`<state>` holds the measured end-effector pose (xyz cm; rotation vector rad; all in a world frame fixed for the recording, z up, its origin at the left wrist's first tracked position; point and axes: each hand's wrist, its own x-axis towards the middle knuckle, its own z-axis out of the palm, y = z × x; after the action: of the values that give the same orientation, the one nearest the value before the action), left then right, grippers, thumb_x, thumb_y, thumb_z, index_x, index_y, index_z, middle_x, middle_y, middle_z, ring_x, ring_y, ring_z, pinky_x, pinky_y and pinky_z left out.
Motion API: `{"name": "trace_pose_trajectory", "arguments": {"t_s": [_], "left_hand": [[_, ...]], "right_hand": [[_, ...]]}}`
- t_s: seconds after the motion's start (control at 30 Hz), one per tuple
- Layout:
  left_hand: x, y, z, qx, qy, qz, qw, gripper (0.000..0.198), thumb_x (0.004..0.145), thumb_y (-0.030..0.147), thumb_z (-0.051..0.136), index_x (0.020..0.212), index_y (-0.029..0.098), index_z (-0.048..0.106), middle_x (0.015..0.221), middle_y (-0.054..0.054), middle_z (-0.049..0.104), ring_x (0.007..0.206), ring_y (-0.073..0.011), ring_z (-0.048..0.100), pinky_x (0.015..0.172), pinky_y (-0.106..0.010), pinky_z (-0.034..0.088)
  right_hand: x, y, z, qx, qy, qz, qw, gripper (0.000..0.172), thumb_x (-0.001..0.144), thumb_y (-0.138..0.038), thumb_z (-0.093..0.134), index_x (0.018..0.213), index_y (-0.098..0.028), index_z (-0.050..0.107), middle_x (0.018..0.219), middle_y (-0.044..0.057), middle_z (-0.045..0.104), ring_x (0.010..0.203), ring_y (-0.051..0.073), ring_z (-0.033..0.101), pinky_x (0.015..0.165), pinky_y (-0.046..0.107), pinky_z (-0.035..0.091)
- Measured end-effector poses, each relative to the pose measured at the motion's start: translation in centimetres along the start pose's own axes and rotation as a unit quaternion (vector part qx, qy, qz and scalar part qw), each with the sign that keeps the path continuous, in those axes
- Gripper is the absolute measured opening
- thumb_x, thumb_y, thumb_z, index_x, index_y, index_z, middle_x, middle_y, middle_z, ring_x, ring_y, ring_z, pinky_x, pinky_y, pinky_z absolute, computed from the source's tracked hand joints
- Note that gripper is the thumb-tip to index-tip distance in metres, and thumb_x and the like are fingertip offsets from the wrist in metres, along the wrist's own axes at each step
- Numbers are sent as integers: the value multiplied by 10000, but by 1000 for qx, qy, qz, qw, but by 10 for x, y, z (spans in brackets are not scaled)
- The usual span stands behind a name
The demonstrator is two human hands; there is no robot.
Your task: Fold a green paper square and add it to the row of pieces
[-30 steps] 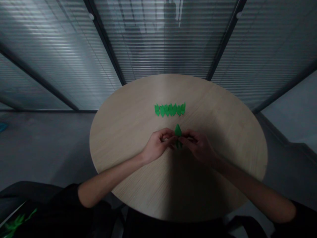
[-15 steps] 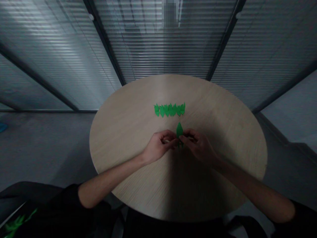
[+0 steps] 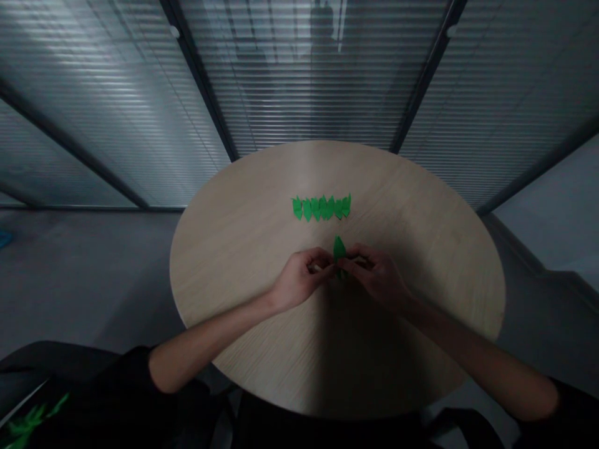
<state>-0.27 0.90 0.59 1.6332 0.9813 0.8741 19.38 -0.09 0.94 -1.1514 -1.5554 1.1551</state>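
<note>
Between my fingertips is a green leaf-shaped piece [image 3: 339,246], its pointed tip toward the far side of the table. My left hand [image 3: 306,274] pinches its lower left edge with thumb and fingers. From the right, my right hand [image 3: 377,273] pinches the same piece, thumb across its front. The lower end is partly hidden by my thumbs. Beyond my hands, several similar green leaf-shaped pieces [image 3: 321,207] lie side by side in a row on the round wooden table [image 3: 234,249].
More green pieces [image 3: 30,419] lie on a dark surface at the lower left, by a chair [image 3: 56,352]. Glass partitions with blinds [image 3: 299,106] stand behind the table. A blue object [image 3: 4,238] is on the floor at far left.
The held green piece has dropped slightly toward me or tipped, and less of its tip stands above my fingers. Both hands stay nearly in place; the row is unchanged.
</note>
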Motion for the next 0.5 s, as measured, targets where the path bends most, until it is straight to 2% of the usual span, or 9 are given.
{"name": "trace_pose_trajectory", "arguments": {"t_s": [0.1, 0.23, 0.33, 0.5], "left_hand": [[-1, 2, -1, 48, 6, 26, 998, 168, 914, 310, 692, 901, 143, 710, 790, -39, 707, 679, -139, 646, 569, -224, 476], [-2, 4, -1, 61, 18, 39, 997, 163, 916, 306, 684, 933, 145, 704, 791, -33, 695, 665, -130, 627, 569, -221, 482], [-2, 4, -1, 41, 30, 39, 998, 197, 935, 344, 682, 941, 147, 695, 773, -28, 677, 674, -136, 646, 569, -221, 505], [0, 2, -2, -14, 17, 29, 999, 226, 943, 365, 689, 937, 139, 681, 791, -37, 700, 650, -132, 681, 579, -227, 544]], "right_hand": [[0, 0, 0, -2, 4, -5, 1000, 160, 873, -367, 719, 851, -209, 725, 810, 22, 747, 751, 181, 707, 706, 301, 561], [-1, 2, 0, -10, 6, -12, 1000, 183, 896, -379, 694, 840, -206, 710, 799, 26, 742, 744, 181, 701, 683, 292, 547], [-2, 3, -1, -30, 3, -28, 999, 194, 906, -383, 687, 838, -203, 706, 787, 31, 735, 737, 182, 689, 657, 287, 535], [-2, 3, 1, -39, -12, -25, 999, 213, 918, -397, 686, 852, -198, 715, 801, 38, 750, 742, 185, 701, 662, 286, 538]]}}
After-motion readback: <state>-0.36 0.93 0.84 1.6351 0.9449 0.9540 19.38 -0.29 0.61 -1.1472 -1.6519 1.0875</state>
